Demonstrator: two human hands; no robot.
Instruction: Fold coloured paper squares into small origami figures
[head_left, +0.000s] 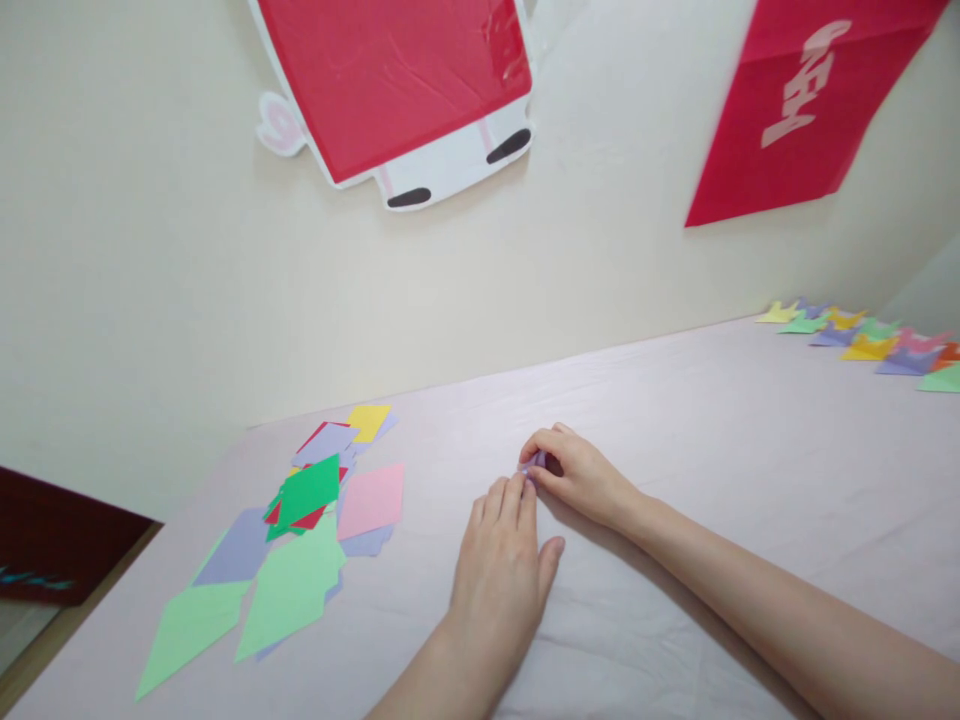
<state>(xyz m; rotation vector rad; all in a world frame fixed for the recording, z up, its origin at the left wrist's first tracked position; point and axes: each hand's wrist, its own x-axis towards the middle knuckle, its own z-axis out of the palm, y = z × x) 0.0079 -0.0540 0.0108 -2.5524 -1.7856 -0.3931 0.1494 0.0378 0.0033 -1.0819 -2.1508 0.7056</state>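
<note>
A small piece of light purple paper (537, 460) lies at the middle of the table, mostly covered by my fingers. My right hand (583, 477) pinches it between thumb and fingertips. Beside it, my left hand (501, 555) lies flat with fingers stretched forward and the thumb apart, fingertips at the paper's near edge. How the paper is folded under the fingers cannot be made out.
On the left lie loose coloured sheets, among them a green sheet (309, 493), a pink sheet (373, 500) and a light green sheet (289, 590). Several folded paper shapes (870, 346) stand in rows at far right. A wall (480, 290) borders the table's (675, 400) back.
</note>
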